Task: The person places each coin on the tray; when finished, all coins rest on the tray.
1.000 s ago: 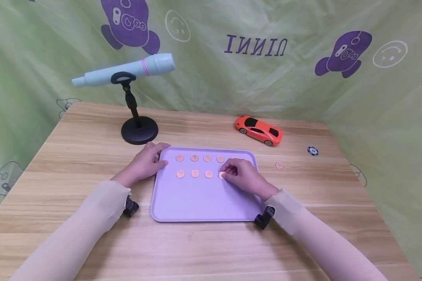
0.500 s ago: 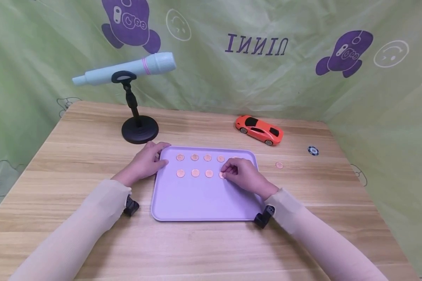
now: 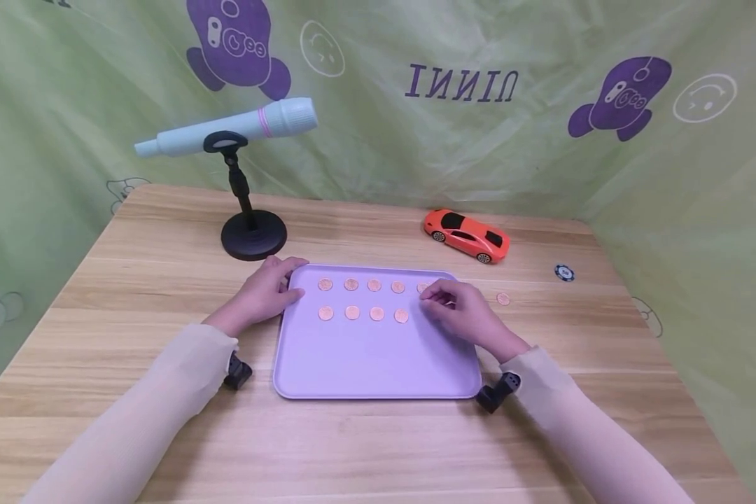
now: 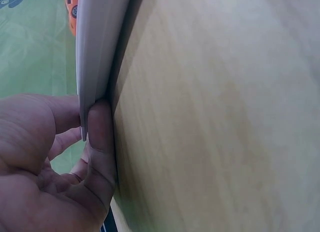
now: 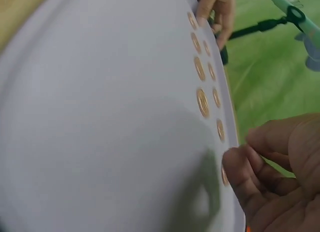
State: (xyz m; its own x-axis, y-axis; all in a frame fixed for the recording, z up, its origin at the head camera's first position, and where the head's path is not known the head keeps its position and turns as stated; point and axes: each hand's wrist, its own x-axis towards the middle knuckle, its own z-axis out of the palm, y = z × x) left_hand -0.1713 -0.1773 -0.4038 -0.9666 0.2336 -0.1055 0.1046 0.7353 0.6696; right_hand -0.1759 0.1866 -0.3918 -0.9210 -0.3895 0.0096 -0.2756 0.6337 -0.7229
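Observation:
A shallow lilac tray [image 3: 378, 364] lies on the wooden table. Several copper-coloured coins [image 3: 376, 314] are laid out on it in two rows. At its far left corner my left hand [image 3: 267, 287] grips the rim; the left wrist view shows the thumb [image 4: 100, 127] against the tray's outer wall. My right hand [image 3: 469, 315] hovers over the tray's right part, fingers loosely bent, with nothing between them. Just left of its fingertips lies the last coin [image 3: 401, 316] of the near row. Those fingers partly cover the rightmost coin [image 3: 422, 288] of the far row.
A light blue microphone [image 3: 239, 126] rests on a black stand [image 3: 253, 234] at the back left. Behind the tray sits an orange toy car [image 3: 466, 235]. Right of the tray are a single coin [image 3: 502, 299] and a black-and-white poker chip [image 3: 564, 272]. A green printed cloth [image 3: 378, 154] hangs behind.
My right hand has let go of the near row's rightmost coin and moved right, leaving it flat on the tray. My left hand has stayed on the tray's corner.

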